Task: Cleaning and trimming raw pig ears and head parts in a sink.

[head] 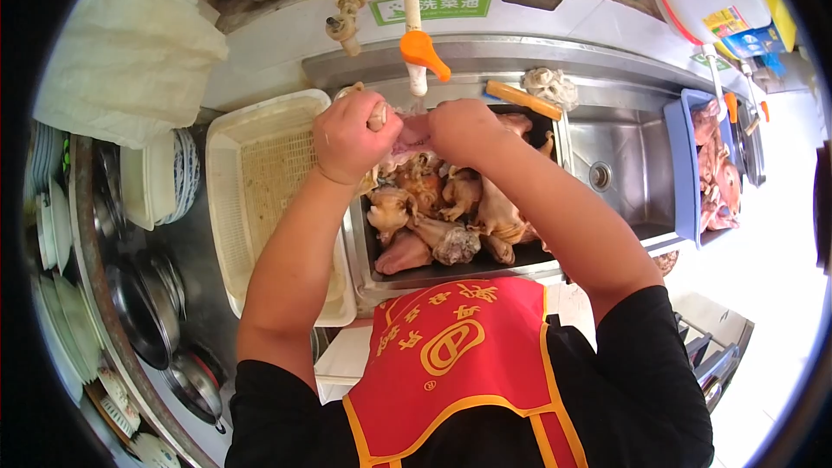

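My left hand and my right hand are closed around a pink piece of raw meat, stretched between them. They hold it just below the white tap spout, which has an orange lever; some water seems to splash there. Under my hands, several raw animal pieces with browned skin fill the left sink basin. One shows a cut end of bone and tissue. My fingers hide parts of the held piece.
Left of the basin stands a white plastic basket. A wooden-handled tool and a whitish scrubbing wad lie on the back rim. To the right are a second steel basin and a blue bin of raw meat. Shelved dishes line the far left.
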`<move>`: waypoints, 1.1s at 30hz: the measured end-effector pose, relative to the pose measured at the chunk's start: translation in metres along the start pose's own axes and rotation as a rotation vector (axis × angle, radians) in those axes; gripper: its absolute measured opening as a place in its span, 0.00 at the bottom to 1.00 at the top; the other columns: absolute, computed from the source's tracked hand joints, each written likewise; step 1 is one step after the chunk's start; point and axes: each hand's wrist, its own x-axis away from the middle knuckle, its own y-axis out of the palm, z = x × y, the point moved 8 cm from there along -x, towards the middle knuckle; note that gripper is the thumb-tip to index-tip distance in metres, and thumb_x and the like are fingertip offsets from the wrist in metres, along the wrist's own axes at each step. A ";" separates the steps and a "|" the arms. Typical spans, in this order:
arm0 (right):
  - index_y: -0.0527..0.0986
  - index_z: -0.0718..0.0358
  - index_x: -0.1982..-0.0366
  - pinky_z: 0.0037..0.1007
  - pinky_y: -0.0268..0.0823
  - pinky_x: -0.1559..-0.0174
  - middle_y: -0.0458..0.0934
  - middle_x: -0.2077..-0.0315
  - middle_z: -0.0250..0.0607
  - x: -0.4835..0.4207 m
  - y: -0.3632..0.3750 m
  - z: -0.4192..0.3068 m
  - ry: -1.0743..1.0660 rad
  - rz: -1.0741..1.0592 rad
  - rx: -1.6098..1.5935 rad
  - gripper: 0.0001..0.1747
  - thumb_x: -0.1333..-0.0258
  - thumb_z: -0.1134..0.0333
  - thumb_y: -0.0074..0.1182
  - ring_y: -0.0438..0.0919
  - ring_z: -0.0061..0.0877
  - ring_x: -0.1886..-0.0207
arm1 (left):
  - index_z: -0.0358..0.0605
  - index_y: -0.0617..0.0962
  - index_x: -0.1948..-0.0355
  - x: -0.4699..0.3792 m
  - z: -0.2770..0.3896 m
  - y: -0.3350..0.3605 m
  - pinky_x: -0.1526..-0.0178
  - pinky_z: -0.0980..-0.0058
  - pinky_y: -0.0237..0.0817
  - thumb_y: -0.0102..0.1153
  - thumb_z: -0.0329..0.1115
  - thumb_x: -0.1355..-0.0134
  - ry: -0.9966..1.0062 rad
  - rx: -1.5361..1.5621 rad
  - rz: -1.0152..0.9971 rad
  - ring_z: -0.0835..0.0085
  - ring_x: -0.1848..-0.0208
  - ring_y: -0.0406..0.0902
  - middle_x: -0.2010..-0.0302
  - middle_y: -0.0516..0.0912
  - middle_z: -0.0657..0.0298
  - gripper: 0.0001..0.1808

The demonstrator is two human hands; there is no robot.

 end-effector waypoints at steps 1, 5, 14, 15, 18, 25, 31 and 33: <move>0.84 0.46 0.58 0.39 0.75 0.51 0.84 0.58 0.44 0.000 0.000 0.002 0.001 0.001 0.000 0.13 0.42 0.64 0.53 0.83 0.38 0.53 | 0.48 0.78 0.74 0.001 -0.001 0.001 0.73 0.64 0.71 0.66 0.32 0.56 0.001 0.001 0.000 0.60 0.75 0.79 0.77 0.80 0.61 0.08; 0.83 0.42 0.56 0.38 0.74 0.51 0.84 0.59 0.41 -0.005 0.013 0.010 -0.157 0.018 -0.159 0.16 0.43 0.67 0.53 0.83 0.39 0.55 | 0.48 0.78 0.74 0.001 0.000 0.003 0.73 0.64 0.71 0.66 0.32 0.56 -0.025 0.036 0.036 0.60 0.75 0.79 0.77 0.80 0.62 0.08; 0.81 0.50 0.53 0.40 0.74 0.57 0.83 0.63 0.44 0.001 0.004 0.012 -0.209 -0.009 -0.253 0.18 0.49 0.63 0.61 0.83 0.39 0.61 | 0.47 0.79 0.73 0.004 -0.001 0.007 0.72 0.65 0.71 0.66 0.30 0.56 0.000 0.030 0.024 0.59 0.75 0.79 0.76 0.80 0.61 0.08; 0.79 0.53 0.52 0.39 0.74 0.59 0.83 0.64 0.45 0.002 0.000 0.019 -0.196 0.038 -0.378 0.20 0.50 0.62 0.63 0.83 0.37 0.62 | 0.47 0.79 0.73 0.004 -0.005 0.004 0.72 0.65 0.72 0.66 0.31 0.56 -0.024 0.034 0.050 0.59 0.74 0.79 0.76 0.81 0.60 0.09; 0.78 0.62 0.53 0.32 0.74 0.63 0.83 0.68 0.44 0.009 0.001 0.057 0.068 0.209 -0.959 0.21 0.49 0.61 0.64 0.82 0.29 0.66 | 0.46 0.80 0.71 0.002 -0.009 0.001 0.70 0.65 0.72 0.67 0.31 0.55 -0.054 0.059 0.047 0.59 0.73 0.80 0.74 0.82 0.60 0.09; 0.77 0.69 0.54 0.28 0.72 0.64 0.80 0.70 0.37 -0.002 0.055 0.048 0.155 0.068 -1.705 0.19 0.44 0.64 0.59 0.80 0.24 0.68 | 0.46 0.80 0.68 -0.003 -0.017 -0.006 0.67 0.65 0.73 0.67 0.32 0.54 -0.008 0.012 0.064 0.58 0.70 0.81 0.70 0.83 0.58 0.11; 0.78 0.66 0.51 0.24 0.69 0.64 0.80 0.70 0.34 0.002 0.037 0.054 0.122 0.407 -1.328 0.16 0.39 0.67 0.52 0.76 0.19 0.68 | 0.44 0.81 0.66 0.003 -0.024 -0.004 0.64 0.65 0.74 0.66 0.32 0.51 -0.084 0.042 0.045 0.56 0.68 0.81 0.69 0.83 0.57 0.11; 0.79 0.65 0.54 0.27 0.70 0.67 0.81 0.76 0.39 0.017 0.017 0.060 0.173 0.535 -1.064 0.16 0.40 0.65 0.51 0.78 0.22 0.73 | 0.43 0.81 0.65 0.009 -0.034 0.005 0.62 0.64 0.74 0.65 0.33 0.49 -0.204 0.152 0.008 0.55 0.66 0.81 0.68 0.83 0.56 0.10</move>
